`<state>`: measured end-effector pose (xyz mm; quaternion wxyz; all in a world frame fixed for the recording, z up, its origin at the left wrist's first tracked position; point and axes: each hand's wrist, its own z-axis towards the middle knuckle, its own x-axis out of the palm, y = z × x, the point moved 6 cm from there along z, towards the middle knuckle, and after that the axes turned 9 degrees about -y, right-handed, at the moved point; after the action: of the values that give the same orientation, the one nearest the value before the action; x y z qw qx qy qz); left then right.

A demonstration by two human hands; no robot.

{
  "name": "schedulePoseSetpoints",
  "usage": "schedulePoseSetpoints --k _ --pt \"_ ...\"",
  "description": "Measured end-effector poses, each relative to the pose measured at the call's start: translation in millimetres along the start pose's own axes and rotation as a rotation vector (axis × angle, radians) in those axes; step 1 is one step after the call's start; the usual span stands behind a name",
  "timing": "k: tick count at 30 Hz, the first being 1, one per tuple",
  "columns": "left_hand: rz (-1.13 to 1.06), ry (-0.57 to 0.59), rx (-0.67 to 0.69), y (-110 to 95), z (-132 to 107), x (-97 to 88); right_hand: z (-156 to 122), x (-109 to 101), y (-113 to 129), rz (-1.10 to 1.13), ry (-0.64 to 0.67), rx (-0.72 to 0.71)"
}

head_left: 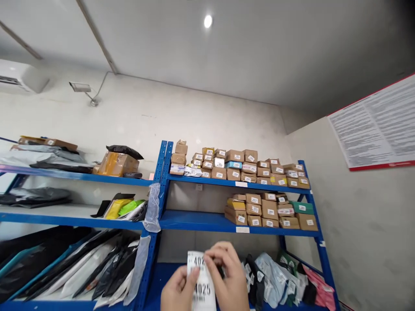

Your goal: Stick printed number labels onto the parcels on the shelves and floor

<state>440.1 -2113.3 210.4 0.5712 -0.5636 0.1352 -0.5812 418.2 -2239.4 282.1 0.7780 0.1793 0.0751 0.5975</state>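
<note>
A strip of white printed labels (203, 280) is held up at the bottom middle of the head view, its lower label reading 4025. My left hand (179, 288) grips its left edge, thumb pressed on the front. At the upper right edge, my right hand (228, 276) pinches the strip between thumb and fingers, covering part of the upper number. Both hands are closed on the strip, in front of a blue shelf rack (194, 219). The lower end of the strip runs out of the frame.
Small labelled cardboard boxes (235, 173) stand stacked on the rack's upper shelves. Bagged parcels (275, 276) lie on its lower shelf. To the left, another rack (81, 221) carries flat bags and parcels (119, 164). A printed board (379, 121) hangs on the right wall.
</note>
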Motion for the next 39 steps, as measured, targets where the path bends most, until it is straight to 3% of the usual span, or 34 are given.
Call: schedulePoseSetpoints --k 4,9,11,13,17,20,23,26,30,33,35,37,39 --pt "-0.059 -0.085 0.133 3 82 23.5 67 48 -52 0.022 0.209 0.017" --pt "-0.087 0.017 0.132 8 174 54.1 134 117 -143 0.167 0.36 0.048" --pt "-0.052 -0.022 0.159 15 210 64.7 164 147 -177 0.213 0.401 0.013" --pt "-0.015 -0.09 0.174 29 246 74.8 201 175 -204 0.215 0.374 -0.076" --pt "0.049 -0.14 0.208 64 307 96.4 288 231 -237 0.06 0.145 -0.303" --pt "0.061 -0.108 0.284 81 333 108.6 343 281 -255 0.004 0.116 -0.337" --pt "0.044 -0.096 0.324 87 347 112.8 373 317 -265 -0.071 0.122 -0.373" --pt "0.052 -0.081 0.332 84 361 113.1 376 328 -273 -0.149 0.115 -0.414" --pt "0.109 -0.014 0.384 71 386 116.5 370 321 -277 -0.375 0.002 -0.546" --pt "0.107 0.009 0.421 59 406 119.2 362 328 -269 -0.471 0.14 -0.849" --pt "0.094 0.009 0.451 51 417 119.0 360 326 -267 -0.473 0.23 -0.961" --pt "0.083 0.005 0.489 41 426 116.8 364 309 -267 -0.38 0.201 -0.897" --pt "0.061 0.008 0.527 31 435 114.0 364 292 -271 -0.162 0.3 -0.724"
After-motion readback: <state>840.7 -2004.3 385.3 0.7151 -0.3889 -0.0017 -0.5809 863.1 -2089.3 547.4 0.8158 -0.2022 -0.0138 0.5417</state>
